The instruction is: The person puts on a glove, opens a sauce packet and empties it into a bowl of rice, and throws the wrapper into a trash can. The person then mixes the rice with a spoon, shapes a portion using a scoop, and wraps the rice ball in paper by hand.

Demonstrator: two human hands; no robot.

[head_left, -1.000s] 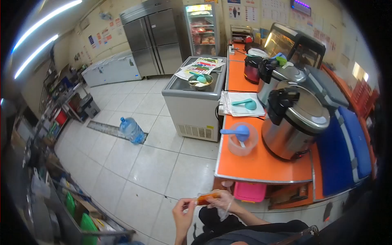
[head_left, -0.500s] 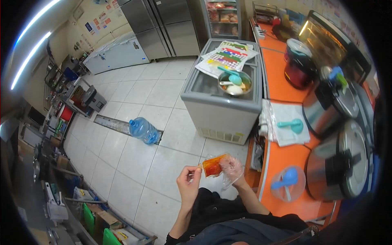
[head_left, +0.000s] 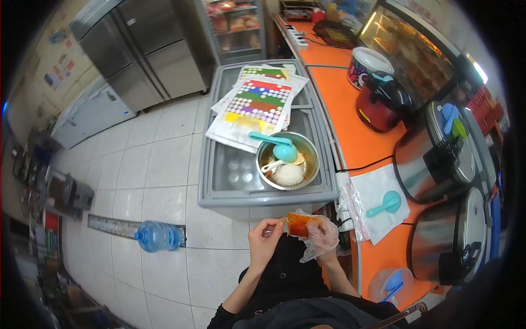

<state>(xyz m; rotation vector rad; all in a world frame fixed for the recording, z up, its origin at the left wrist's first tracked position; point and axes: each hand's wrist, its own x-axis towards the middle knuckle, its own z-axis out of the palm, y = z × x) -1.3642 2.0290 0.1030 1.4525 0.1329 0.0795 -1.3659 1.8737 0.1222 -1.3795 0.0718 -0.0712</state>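
Note:
A clear plastic glove covers my right hand [head_left: 323, 239], which grips a flat, glossy orange-red piece of food [head_left: 298, 224]. Bare and pinched, my left hand [head_left: 265, 241] has its thumb and fingertip at the left edge of that piece. Both hands are in front of my body, just short of the chest freezer [head_left: 268, 200]. On the freezer's glass top stands a metal bowl [head_left: 314, 176] with white rice, other food, a white spoon and a turquoise scoop [head_left: 284, 152]. Printed sheets [head_left: 257, 104] lie beside it.
Along the right, an orange counter [head_left: 329, 109] carries large steel cookers [head_left: 441, 241], a red cooker [head_left: 382, 104], a turquoise scoop [head_left: 391, 202] on white paper, and a clear tub [head_left: 378, 285] with a blue scoop. A blue water bottle [head_left: 159, 236] lies on the tiled floor.
My view has turned right and come closer to the freezer. Both hands, still at the food piece, are now near the freezer's front edge. The water bottle sits farther left in view.

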